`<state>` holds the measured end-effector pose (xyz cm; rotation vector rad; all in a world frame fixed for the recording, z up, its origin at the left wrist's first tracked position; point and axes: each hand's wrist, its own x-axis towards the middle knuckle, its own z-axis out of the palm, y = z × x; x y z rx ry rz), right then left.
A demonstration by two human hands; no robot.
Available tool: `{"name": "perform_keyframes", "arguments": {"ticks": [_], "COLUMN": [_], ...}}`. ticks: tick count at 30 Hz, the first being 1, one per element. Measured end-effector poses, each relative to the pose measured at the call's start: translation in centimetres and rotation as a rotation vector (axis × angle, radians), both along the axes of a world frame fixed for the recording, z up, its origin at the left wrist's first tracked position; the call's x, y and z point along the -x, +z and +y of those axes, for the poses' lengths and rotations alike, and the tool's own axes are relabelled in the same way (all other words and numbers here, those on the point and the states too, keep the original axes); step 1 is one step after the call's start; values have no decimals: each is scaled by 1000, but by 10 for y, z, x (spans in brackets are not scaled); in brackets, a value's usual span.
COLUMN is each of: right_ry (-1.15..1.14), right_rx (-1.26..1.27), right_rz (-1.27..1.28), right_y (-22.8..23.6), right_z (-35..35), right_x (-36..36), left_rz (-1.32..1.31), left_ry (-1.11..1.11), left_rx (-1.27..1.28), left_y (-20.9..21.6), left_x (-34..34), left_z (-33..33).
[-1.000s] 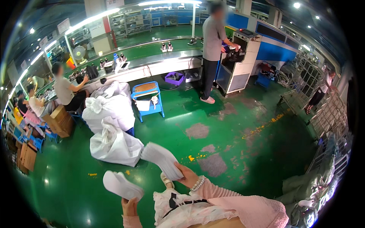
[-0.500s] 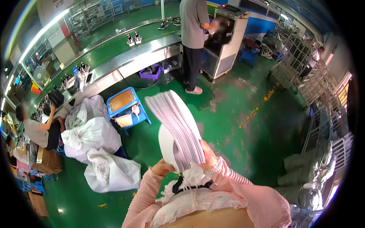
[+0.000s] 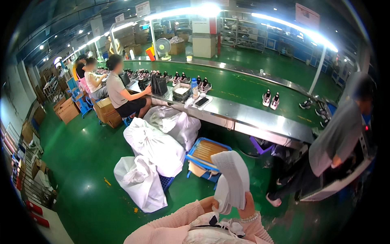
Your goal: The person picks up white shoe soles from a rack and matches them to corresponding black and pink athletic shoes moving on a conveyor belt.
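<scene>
A thick stack of pale, sole-shaped insoles (image 3: 233,173) stands upright in front of my body, held between both hands. My left hand (image 3: 208,204) is closed round the lower left edge, where some insoles fan away from the rest. On the right side, my right hand (image 3: 247,208) grips the bottom end, a beaded bracelet at its wrist. Just beyond the stack is a blue stool (image 3: 203,174) with a brown slatted top (image 3: 209,153).
White sacks (image 3: 152,142) lie left of the stool. Beyond runs a metal-edged conveyor line (image 3: 260,118) carrying shoes (image 3: 270,100). A seated co-worker (image 3: 122,87) handles a black item there. Another person (image 3: 339,130) stands at right beside a machine (image 3: 345,175).
My view has swung left, so the sacks, stool and standing person sit further right in the picture. Both hands keep hold of the insole stack.
</scene>
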<state>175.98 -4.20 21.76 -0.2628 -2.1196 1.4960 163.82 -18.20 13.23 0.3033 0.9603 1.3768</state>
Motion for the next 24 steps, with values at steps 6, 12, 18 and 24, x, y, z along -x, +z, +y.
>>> {"name": "perform_keyframes", "arguments": {"ticks": [6, 12, 18, 24], "right_ry": [79, -84, -448, -568], "right_rx": [583, 1372, 1390, 1207], "right_rz": [11, 143, 203, 4], "right_y": [-14, -25, -59, -86], "right_z": [102, 223, 335, 433], "right_x": [102, 127, 143, 195], "left_rz": [-27, 40, 90, 13], "left_ry": [141, 140, 211, 439], "left_rx": [68, 110, 260, 166], "left_y": [-42, -59, -90, -96], "left_x": [79, 186, 276, 299], "left_z": [117, 247, 331, 426]}}
